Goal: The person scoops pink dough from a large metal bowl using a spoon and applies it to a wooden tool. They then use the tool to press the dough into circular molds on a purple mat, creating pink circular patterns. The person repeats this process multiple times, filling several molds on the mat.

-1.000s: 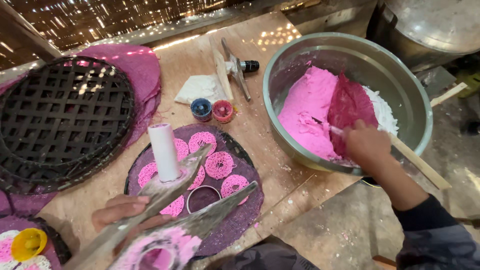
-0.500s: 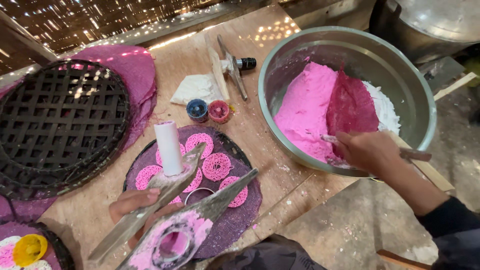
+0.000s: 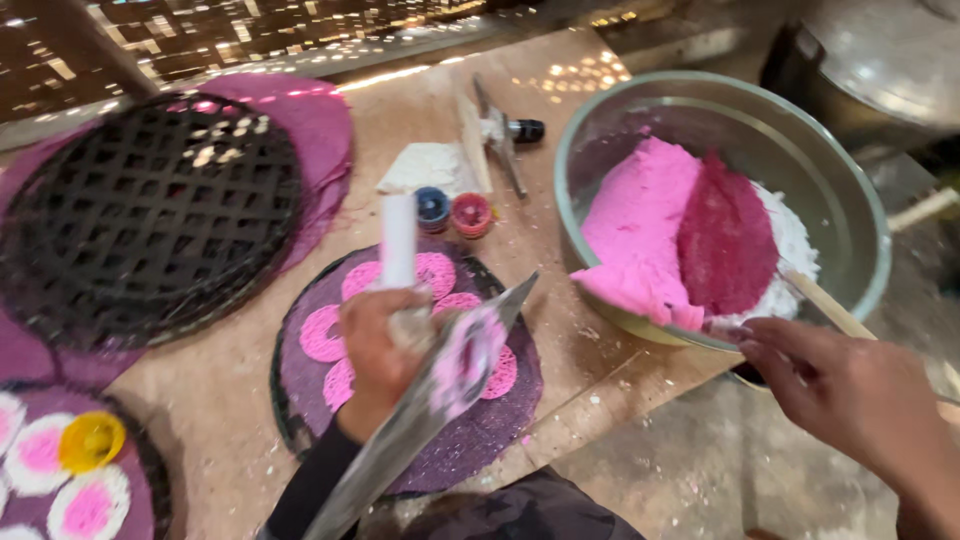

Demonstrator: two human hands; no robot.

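My left hand (image 3: pixel 378 352) grips a long metal blade (image 3: pixel 400 450) that slants across a round purple disc (image 3: pixel 300 410) patterned with pink circles. A small pink-stained round mould (image 3: pixel 466 352) rests on the blade, blurred. A white tube (image 3: pixel 398 238) stands upright just above my fingers; I cannot tell whether I hold it. My right hand (image 3: pixel 845 395) pinches a thin scoop (image 3: pixel 718 326) at the near rim of a big metal bowl (image 3: pixel 862 225). The bowl holds pink powder (image 3: pixel 640 225), dark red powder (image 3: pixel 730 240) and white powder (image 3: pixel 797 250).
A black lattice grate (image 3: pixel 150 210) lies on purple cloth at the left. Blue (image 3: pixel 432 207) and red (image 3: pixel 470 213) caps, a white cloth (image 3: pixel 430 165) and a black-handled tool (image 3: pixel 507 130) sit behind the disc. A yellow cap (image 3: pixel 90 440) rests on another patterned disc. A wooden stick (image 3: pixel 828 308) leans in the bowl.
My left hand has lifted the blade and mould up over the purple disc. My right hand has drawn back from the powder to the bowl's near rim.
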